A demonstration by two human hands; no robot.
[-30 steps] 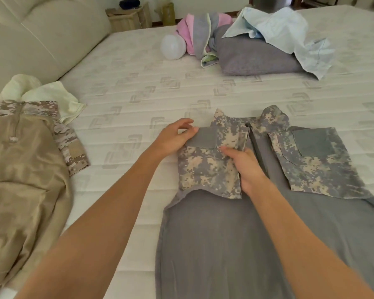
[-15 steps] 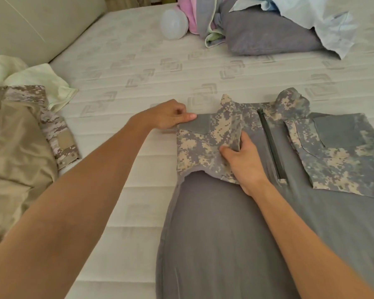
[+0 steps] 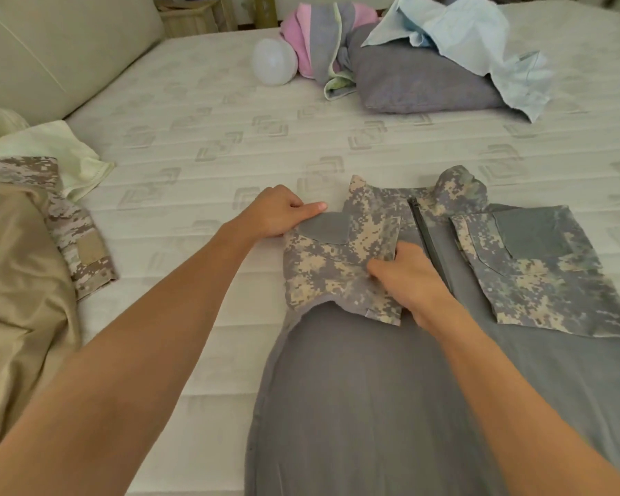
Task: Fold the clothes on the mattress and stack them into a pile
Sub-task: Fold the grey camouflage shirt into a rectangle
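A grey shirt [image 3: 391, 406] with camouflage sleeves lies flat on the white mattress [image 3: 212, 137], zipper up. Its left camouflage sleeve [image 3: 330, 266] is folded in over the chest. My left hand [image 3: 280, 213] pinches that sleeve's upper outer corner. Over at the sleeve's inner edge my right hand [image 3: 405, 277] grips the cloth beside the zipper. The right camouflage sleeve [image 3: 544, 277] lies folded in, untouched. A tan shirt [image 3: 18, 281] with camouflage sleeves lies at the left, with a pale yellow cloth [image 3: 51, 145] behind it.
Across the mattress lies a heap: a pink and grey garment [image 3: 319, 37], a grey pillow-like bundle [image 3: 416, 80] and a light blue cloth [image 3: 480, 41]. A white balloon [image 3: 274, 62] rests beside it. A beige headboard [image 3: 51, 48] runs along the left.
My hands shifted along the folded left sleeve: the left closed onto its upper corner, the right slid to its inner edge. The camera view wobbled.
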